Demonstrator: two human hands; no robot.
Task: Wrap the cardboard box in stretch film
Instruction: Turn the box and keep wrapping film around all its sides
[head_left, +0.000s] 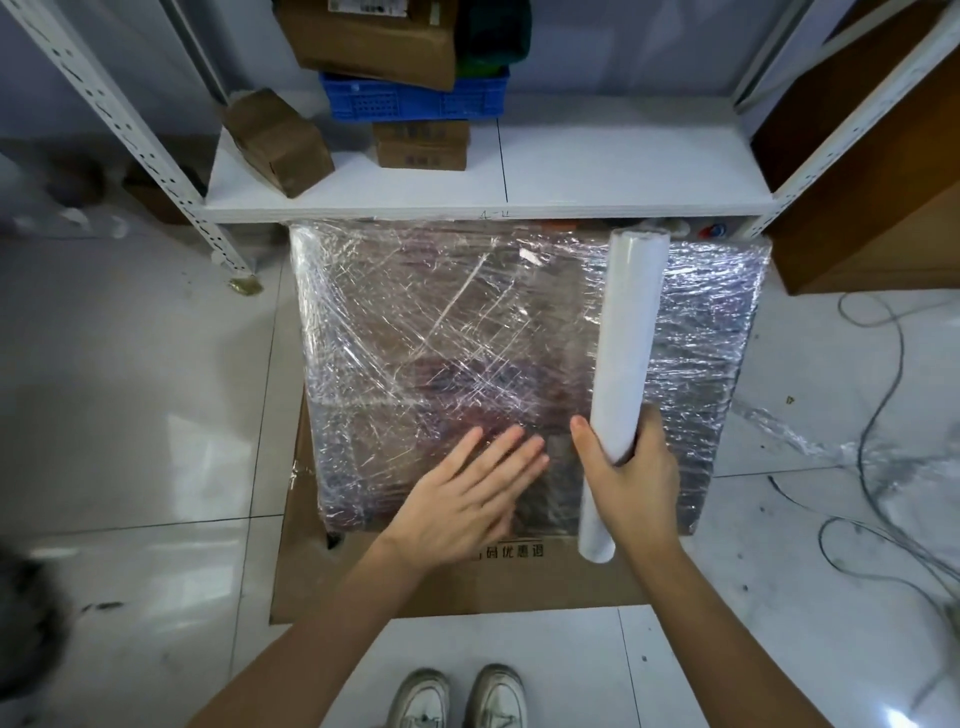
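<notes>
I stand over the cardboard box (467, 332), which sits on the tiled floor (130, 389) on top of a flattened sheet of cardboard (452, 582), pushed up against the front edge of the white metal shelf (571, 171). The top of the box and its visible sides are covered in crinkled, shiny stretch film (395, 312).

My left hand (467, 501) lies flat on the film at the near edge of the box, fingers straight and close together, pressing down and gripping nothing. My right hand (631, 478) is just beside it, also at the near edge of the box, with thumb and fingers curled round the lower part of the stretch film roll (626, 353). The roll is white and lies lengthwise across the top of the box, its far end reaching the box's far edge near the shelf and its near end sticking out past my hand over the flattened cardboard.

Beyond the box, on the shelf, are a tilted brown parcel (278, 140), a blue plastic crate (413, 98) resting on two small stacked cartons (421, 143), and a larger brown carton (374, 39) on the crate. To the right of the box, loose film (810, 436) and dark cables (883, 395) lie on the floor. Near the box's front, my two pale shoes (460, 699) show.
</notes>
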